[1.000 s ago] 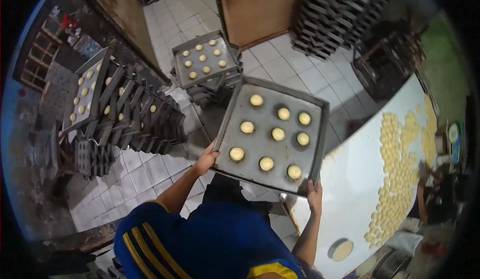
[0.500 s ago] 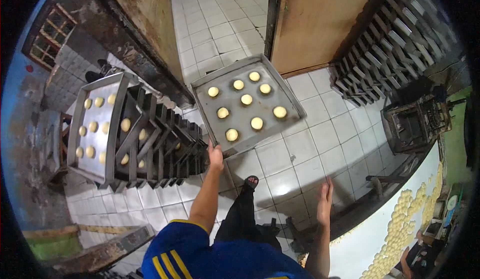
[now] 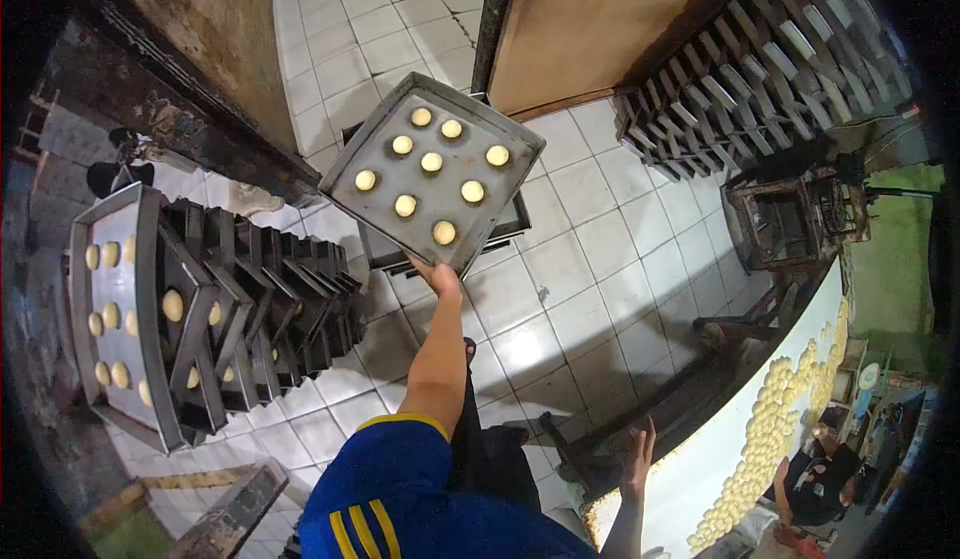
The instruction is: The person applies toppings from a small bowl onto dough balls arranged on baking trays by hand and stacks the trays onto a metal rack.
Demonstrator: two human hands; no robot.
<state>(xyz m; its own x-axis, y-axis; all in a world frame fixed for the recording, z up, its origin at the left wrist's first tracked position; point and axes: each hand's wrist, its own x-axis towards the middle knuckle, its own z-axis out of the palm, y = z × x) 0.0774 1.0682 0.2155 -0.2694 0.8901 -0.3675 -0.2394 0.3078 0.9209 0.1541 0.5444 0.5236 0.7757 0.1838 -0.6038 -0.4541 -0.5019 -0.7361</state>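
Observation:
My left hand grips the near corner of a square metal baking tray, held out in front of me at arm's length. Several round, pale yellow dough balls sit spaced apart on it. Below the tray, partly hidden by it, dark trays show near the floor. My right hand is empty, fingers apart, in the air beside the white table.
At left stands a tall stack of crisscrossed trays bearing dough balls. More stacked trays line the right wall beside a wooden panel. Many dough balls cover part of the table; another person is beyond it.
The held tray has turned and shifted left, over the dark trays now showing beneath it. My view has swung too. My right hand stays empty.

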